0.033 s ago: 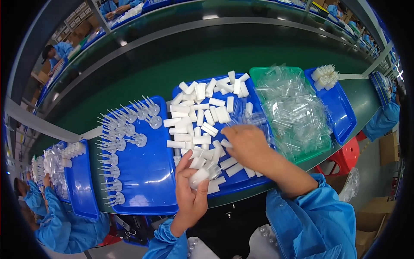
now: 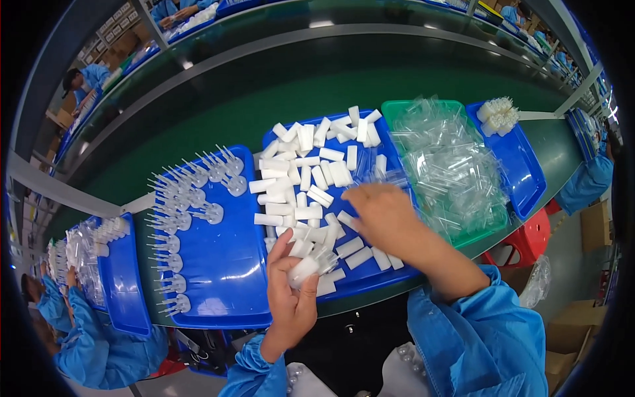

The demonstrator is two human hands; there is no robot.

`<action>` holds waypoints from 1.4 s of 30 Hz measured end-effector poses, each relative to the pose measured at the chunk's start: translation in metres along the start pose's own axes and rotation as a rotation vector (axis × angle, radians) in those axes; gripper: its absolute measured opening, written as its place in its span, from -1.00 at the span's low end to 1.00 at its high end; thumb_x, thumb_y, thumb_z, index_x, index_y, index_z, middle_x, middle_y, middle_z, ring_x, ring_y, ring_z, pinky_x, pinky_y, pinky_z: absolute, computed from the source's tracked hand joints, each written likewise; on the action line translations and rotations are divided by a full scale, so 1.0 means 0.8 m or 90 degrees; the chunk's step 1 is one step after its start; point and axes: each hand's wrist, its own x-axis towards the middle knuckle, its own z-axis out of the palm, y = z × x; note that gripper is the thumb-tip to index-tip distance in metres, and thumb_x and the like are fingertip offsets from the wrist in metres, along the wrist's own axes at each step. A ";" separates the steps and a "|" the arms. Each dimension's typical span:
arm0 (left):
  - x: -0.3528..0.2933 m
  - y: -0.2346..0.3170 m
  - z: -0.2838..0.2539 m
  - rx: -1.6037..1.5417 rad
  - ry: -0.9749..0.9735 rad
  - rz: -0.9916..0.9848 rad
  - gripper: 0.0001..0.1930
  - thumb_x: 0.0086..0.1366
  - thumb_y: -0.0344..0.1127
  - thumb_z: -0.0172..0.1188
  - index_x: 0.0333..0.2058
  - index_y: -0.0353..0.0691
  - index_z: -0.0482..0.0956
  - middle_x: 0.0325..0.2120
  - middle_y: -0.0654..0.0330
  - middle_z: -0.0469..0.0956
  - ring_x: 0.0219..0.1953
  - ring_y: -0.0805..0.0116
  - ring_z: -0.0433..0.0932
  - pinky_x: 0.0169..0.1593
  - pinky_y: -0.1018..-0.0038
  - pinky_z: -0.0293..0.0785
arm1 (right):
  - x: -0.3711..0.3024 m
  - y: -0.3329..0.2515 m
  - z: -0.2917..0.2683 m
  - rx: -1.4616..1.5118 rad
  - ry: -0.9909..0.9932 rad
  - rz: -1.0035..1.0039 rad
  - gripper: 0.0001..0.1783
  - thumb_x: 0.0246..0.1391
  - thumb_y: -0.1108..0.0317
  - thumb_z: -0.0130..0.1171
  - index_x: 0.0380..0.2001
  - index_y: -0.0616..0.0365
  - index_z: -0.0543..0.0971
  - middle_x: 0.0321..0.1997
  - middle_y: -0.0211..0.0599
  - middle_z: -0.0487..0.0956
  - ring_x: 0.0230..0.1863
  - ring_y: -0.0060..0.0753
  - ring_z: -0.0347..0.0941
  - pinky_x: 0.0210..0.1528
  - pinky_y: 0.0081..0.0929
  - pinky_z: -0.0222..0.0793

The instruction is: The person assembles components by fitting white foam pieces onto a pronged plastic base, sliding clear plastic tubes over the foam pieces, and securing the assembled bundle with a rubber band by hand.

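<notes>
L hand (image 2: 291,291) is curling fingers shut, lower centre; R hand (image 2: 383,215) is reaching palm-down, centre frame.

Left hand (image 2: 291,298) gripping white cap (image 2: 303,270) over blue tray (image 2: 360,281)

I see my left hand (image 2: 294,301) holding a white cap (image 2: 303,270) that looks like matt, smooth plastic. My right hand (image 2: 383,215) rests on the middle blue tray (image 2: 370,281), glossy moulded plastic with loose white caps (image 2: 311,169) of the same dull finish. Just right of that tray, a green tray (image 2: 397,109) holds clear glossy tubes (image 2: 450,165), thin plastic that catches light. Just left of it, another blue tray (image 2: 225,278) shines, with clear nozzles (image 2: 188,198). My sleeves (image 2: 483,337) are blue matt cloth.
</notes>
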 end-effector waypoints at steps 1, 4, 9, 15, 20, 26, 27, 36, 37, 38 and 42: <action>-0.003 0.000 0.001 -0.016 0.020 -0.009 -0.79 0.17 -0.49 0.07 -0.22 -0.37 0.31 0.15 -0.17 0.12 0.13 0.00 0.23 0.12 0.27 0.20 | -0.002 0.006 -0.011 0.002 -0.004 0.001 -0.65 -0.33 0.44 0.23 -0.33 0.14 0.47 -0.41 -0.23 0.50 -0.30 -0.17 0.46 -0.25 -0.28 0.35; -0.001 0.004 -0.001 0.032 -0.004 -0.001 -0.78 0.18 -0.47 0.09 -0.21 -0.36 0.32 0.15 -0.15 0.12 0.12 0.00 0.24 0.10 0.27 0.23 | -0.004 0.017 -0.030 -0.095 -0.021 -0.053 -0.82 -0.31 0.46 0.18 -0.49 0.13 0.51 -0.41 -0.26 0.50 -0.31 -0.22 0.44 -0.24 -0.35 0.33; 0.003 0.001 0.002 0.037 -0.027 0.000 -0.76 0.18 -0.44 0.12 -0.20 -0.35 0.33 0.15 -0.14 0.12 0.10 -0.01 0.25 0.09 0.26 0.24 | -0.011 0.026 -0.015 -0.156 -0.056 -0.086 -0.89 -0.32 0.50 0.07 -0.58 0.13 0.53 -0.48 -0.29 0.49 -0.34 -0.27 0.42 -0.30 -0.37 0.30; 0.007 0.005 0.005 0.081 -0.029 0.033 -0.77 0.17 -0.44 0.12 -0.22 -0.36 0.35 0.14 -0.14 0.13 0.08 -0.02 0.28 0.08 0.24 0.25 | -0.009 0.020 -0.002 -0.156 -0.050 -0.097 -0.92 -0.30 0.45 0.09 -0.60 0.13 0.53 -0.48 -0.30 0.48 -0.28 -0.28 0.40 -0.23 -0.36 0.25; 0.006 0.005 0.006 0.101 -0.031 0.039 -0.78 0.17 -0.45 0.11 -0.21 -0.36 0.37 0.13 -0.14 0.14 0.06 -0.03 0.29 0.07 0.23 0.26 | -0.010 0.022 0.001 -0.152 -0.029 -0.121 -0.92 -0.33 0.45 0.08 -0.61 0.13 0.50 -0.49 -0.29 0.47 -0.32 -0.28 0.38 -0.27 -0.34 0.23; 0.004 0.002 0.006 0.114 -0.046 0.006 -0.77 0.15 -0.47 0.09 -0.18 -0.25 0.40 0.16 -0.02 0.13 0.14 0.09 0.22 0.07 0.29 0.30 | -0.019 0.003 -0.024 -0.067 0.074 -0.103 -0.80 -0.21 0.45 0.18 -0.39 0.19 0.58 -0.41 -0.24 0.47 -0.32 -0.24 0.41 -0.28 -0.37 0.28; 0.004 0.002 0.006 0.118 -0.047 0.009 -0.77 0.15 -0.47 0.10 -0.18 -0.25 0.41 0.16 -0.02 0.13 0.14 0.09 0.22 0.07 0.29 0.32 | -0.020 -0.003 -0.031 0.031 0.102 -0.060 -0.77 -0.17 0.47 0.19 -0.33 0.19 0.58 -0.39 -0.22 0.46 -0.34 -0.26 0.42 -0.32 -0.41 0.31; 0.009 0.003 0.008 0.080 -0.053 0.015 -0.76 0.17 -0.43 0.11 -0.17 -0.33 0.44 0.13 -0.13 0.13 0.05 -0.04 0.31 0.04 0.23 0.29 | -0.049 -0.007 -0.051 0.636 0.039 0.147 -0.75 -0.05 0.58 0.17 -0.22 0.23 0.55 -0.35 -0.40 0.40 -0.43 -0.72 0.34 -0.47 -0.70 0.29; 0.010 0.003 0.008 0.078 -0.060 0.011 -0.76 0.17 -0.43 0.11 -0.17 -0.32 0.44 0.14 -0.13 0.12 0.06 -0.04 0.30 0.05 0.23 0.29 | -0.052 -0.005 -0.048 0.738 0.015 0.168 -0.71 -0.04 0.57 0.18 -0.17 0.22 0.53 -0.31 -0.42 0.40 -0.41 -0.77 0.33 -0.44 -0.72 0.30; 0.010 0.004 0.009 0.077 -0.060 0.008 -0.76 0.17 -0.43 0.11 -0.17 -0.32 0.44 0.14 -0.13 0.12 0.06 -0.04 0.30 0.05 0.23 0.29 | -0.052 -0.008 -0.050 0.739 0.012 0.170 -0.71 -0.04 0.57 0.18 -0.17 0.22 0.53 -0.31 -0.42 0.40 -0.41 -0.77 0.33 -0.44 -0.72 0.30; 0.011 0.004 0.011 0.075 -0.065 -0.002 -0.77 0.17 -0.45 0.09 -0.17 -0.30 0.43 0.15 -0.07 0.11 0.10 0.02 0.27 0.05 0.27 0.31 | -0.052 -0.019 -0.056 0.886 -0.018 0.232 -0.55 0.01 0.54 0.15 0.03 0.23 0.37 -0.23 -0.37 0.42 -0.35 -0.75 0.34 -0.28 -0.74 0.29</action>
